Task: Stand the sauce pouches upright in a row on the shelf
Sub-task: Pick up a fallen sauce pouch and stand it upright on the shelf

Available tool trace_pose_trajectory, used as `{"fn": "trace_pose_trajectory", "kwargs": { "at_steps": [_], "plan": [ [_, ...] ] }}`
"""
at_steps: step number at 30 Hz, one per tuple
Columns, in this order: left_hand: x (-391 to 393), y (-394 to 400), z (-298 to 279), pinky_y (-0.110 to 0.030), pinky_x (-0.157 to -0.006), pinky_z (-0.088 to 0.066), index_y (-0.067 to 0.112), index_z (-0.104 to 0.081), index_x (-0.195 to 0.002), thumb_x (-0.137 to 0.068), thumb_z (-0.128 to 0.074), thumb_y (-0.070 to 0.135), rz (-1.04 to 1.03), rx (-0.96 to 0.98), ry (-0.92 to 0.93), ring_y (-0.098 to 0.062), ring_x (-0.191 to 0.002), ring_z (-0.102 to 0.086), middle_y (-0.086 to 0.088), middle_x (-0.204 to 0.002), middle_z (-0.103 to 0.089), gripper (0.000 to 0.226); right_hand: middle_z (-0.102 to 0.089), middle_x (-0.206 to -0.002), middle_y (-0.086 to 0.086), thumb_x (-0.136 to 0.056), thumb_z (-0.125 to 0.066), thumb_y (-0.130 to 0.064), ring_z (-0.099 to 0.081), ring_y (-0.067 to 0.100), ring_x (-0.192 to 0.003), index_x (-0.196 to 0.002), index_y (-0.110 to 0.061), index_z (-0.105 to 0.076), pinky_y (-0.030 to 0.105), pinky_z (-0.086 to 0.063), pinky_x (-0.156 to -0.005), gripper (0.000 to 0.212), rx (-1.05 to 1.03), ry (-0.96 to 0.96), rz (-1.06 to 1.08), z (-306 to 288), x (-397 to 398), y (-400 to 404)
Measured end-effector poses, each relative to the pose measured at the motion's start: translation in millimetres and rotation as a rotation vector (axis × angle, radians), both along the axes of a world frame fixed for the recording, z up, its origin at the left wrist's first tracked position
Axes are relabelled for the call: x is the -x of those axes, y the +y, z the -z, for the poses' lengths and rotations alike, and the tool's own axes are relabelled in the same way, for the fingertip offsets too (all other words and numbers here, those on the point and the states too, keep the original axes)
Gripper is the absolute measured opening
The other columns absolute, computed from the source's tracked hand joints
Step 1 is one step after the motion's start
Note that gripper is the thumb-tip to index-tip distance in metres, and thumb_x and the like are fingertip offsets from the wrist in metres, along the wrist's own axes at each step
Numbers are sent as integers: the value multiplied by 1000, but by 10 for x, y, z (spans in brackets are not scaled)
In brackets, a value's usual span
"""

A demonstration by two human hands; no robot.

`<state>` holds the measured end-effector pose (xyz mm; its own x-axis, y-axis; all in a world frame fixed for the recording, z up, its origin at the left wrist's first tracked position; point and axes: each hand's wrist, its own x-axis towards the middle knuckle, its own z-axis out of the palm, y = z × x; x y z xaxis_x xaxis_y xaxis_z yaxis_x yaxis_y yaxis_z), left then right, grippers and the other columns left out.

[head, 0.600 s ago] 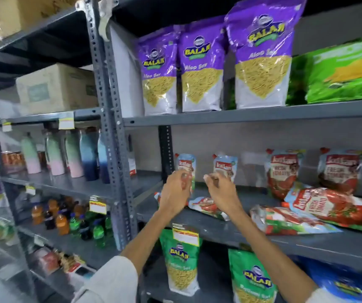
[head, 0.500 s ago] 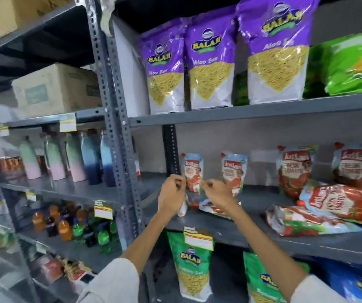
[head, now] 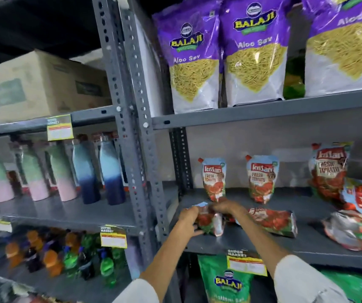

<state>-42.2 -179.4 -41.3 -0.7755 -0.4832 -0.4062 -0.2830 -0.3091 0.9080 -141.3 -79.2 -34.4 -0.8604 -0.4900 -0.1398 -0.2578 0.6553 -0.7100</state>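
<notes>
Two small tomato sauce pouches stand upright at the back of the grey shelf [head: 237, 244]: one on the left [head: 214, 179], one to its right [head: 261, 179]. In front of them both hands hold a small lying pouch [head: 208, 221]. My left hand [head: 187, 219] grips its left end, and my right hand [head: 224, 207] rests on its top. Another small pouch [head: 274, 221] lies flat just to the right. Larger pouches stand [head: 328, 169] and lie [head: 355, 232] further right. The image is blurred around the hands.
Purple Aloo Sev bags [head: 192, 62] fill the shelf above. Green snack bags [head: 228, 283] sit on the shelf below. The left bay holds gradient bottles [head: 110, 171], a cardboard box [head: 37, 84] and soft drink bottles [head: 70, 256]. A steel upright [head: 136, 138] divides the bays.
Both hands left the upright small pouches at the back, dropped toward the shelf front and closed on the lying pouch. The camera moved closer and turned left.
</notes>
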Motion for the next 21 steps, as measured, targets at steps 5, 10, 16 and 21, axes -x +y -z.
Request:
{"fn": "trace_pose_trajectory", "kwargs": {
  "at_steps": [5, 10, 16, 21],
  "plan": [
    [31, -88, 37, -44, -76, -52, 8, -58, -115, -87, -62, -4, 56, -12, 7, -22, -72, -58, -11, -83, -60, 31, -68, -124, 14, -87, -65, -21, -67, 27, -107, -122, -7, -63, 30, -56, -78, 38, 86, -29, -35, 22, 17, -21],
    [54, -107, -51, -44, -82, -61, 11, -60, -120, -86, -63, -7, -90, 251, 267, -27, -97, -70, -14, -112, -72, 38, -69, -121, 10, -91, -57, 1, -69, 13, -100, -130, -5, -53, 31, -56, -87, 40, 474, -57, -22, -64, -90, 6],
    [97, -278, -163, -42, -106, -51, 15, -48, -144, -92, -61, 0, -207, 626, 564, -21, -124, -60, -8, -135, -61, 56, -56, -127, 11, -84, -45, 20, -56, 24, -121, -121, -16, -37, 37, -54, -97, 52, 745, 146, -38, -229, -302, -154],
    [97, -367, 226, -38, -102, -52, 10, -47, -145, -93, -46, -14, -215, 638, 514, -24, -122, -61, -15, -136, -61, 57, -50, -131, 4, -93, -45, 11, -48, 12, -122, -140, -4, -23, 25, -46, -105, 54, 611, 272, -155, 149, -321, -307]
  ]
}}
